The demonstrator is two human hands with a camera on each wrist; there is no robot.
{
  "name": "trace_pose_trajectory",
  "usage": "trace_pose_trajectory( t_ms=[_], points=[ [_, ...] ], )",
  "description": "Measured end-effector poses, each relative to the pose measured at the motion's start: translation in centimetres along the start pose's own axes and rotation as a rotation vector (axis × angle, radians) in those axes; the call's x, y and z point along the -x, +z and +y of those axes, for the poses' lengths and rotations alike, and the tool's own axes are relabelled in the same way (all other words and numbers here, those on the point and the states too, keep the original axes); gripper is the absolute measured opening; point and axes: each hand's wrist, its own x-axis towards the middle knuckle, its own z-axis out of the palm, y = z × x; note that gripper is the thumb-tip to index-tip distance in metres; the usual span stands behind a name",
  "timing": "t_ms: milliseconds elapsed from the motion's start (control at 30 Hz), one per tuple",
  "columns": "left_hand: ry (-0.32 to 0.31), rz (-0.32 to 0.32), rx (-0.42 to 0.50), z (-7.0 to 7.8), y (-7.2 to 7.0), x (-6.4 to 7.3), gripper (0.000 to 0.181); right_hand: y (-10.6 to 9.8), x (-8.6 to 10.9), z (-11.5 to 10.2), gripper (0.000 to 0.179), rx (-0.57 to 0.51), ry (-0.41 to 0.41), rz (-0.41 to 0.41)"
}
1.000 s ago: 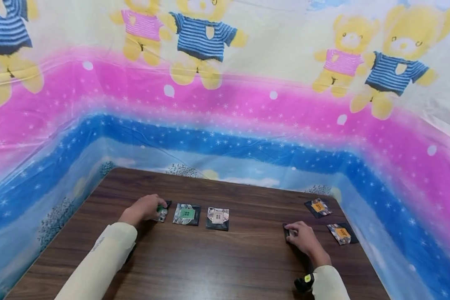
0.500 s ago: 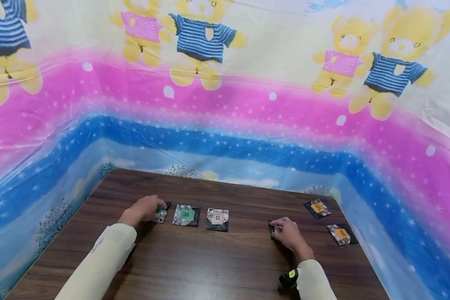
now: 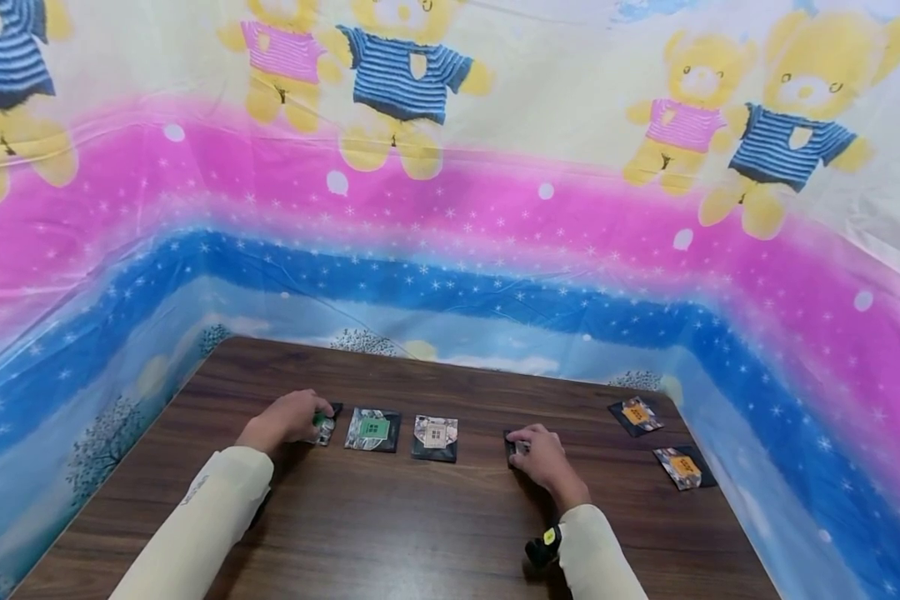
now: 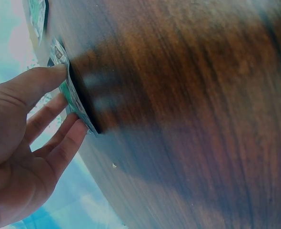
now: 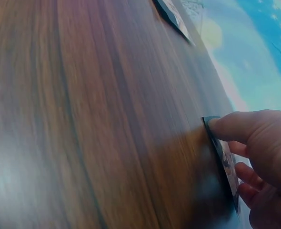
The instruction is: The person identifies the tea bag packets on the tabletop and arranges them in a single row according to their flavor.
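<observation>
On the left side of the table, my left hand (image 3: 288,417) holds a green-labelled flat sachet (image 3: 326,430) with thumb and fingertips. The left wrist view shows the thumb at one end of this sachet (image 4: 78,105) and the other fingers along its far side. Right of the middle, my right hand (image 3: 546,461) grips a flat black-edged sachet (image 3: 511,450), low over the tabletop; its label is mostly covered. In the right wrist view the thumb presses on the black end of that sachet (image 5: 226,162), with curled fingers beyond. Between the hands lie a green-labelled sachet (image 3: 373,429) and a pale-labelled sachet (image 3: 435,437).
Two orange-labelled sachets (image 3: 636,414) lie near the table's right edge, one farther back. The wooden table (image 3: 390,525) meets a printed cloth curtain (image 3: 450,308) at the back and sides. A black wrist camera (image 3: 543,548) sits at the right cuff.
My right hand has slid left across the table with its sachet, nearer to the pale-labelled one. The left hand and the other sachets stay where they were.
</observation>
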Motion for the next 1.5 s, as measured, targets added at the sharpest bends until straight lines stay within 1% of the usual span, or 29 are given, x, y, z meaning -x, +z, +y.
trace_pose_trajectory(
  t_ms=[267,500,667,867,1033,1200,1400,1500],
  points=[
    [0.002,0.002,-0.001,0.0,0.0,0.1,0.036,1.1,-0.6,-2.2,0.033,-0.008,-0.039,0.009],
    [0.005,0.0,0.0,0.0,-0.1,0.1,0.036,2.0,-1.0,-3.6,0.033,-0.023,-0.027,-0.015],
    [-0.002,-0.006,0.005,0.0,0.0,0.0,0.036,2.4,-1.1,-4.4,0.033,-0.015,-0.034,-0.014],
    [-0.003,-0.003,-0.001,0.1,-0.2,0.1,0.036,2.6,-1.2,-4.9,0.033,-0.017,-0.045,-0.017],
    [-0.003,-0.008,0.005,0.0,-0.1,0.1,0.036,3.0,-1.2,-5.1,0.034,-0.02,-0.03,-0.029],
    [0.002,0.001,-0.004,0.0,-0.1,0.1,0.036,3.2,-1.2,-5.1,0.034,-0.021,-0.036,-0.014],
    [-0.014,-0.006,0.008,0.2,0.0,0.2,0.036,3.1,-0.9,-5.2,0.033,-0.007,-0.024,0.006],
    [-0.02,-0.005,0.014,0.2,-0.1,0.3,0.036,3.0,-0.8,-5.4,0.034,0.005,-0.034,-0.005]
  ],
)
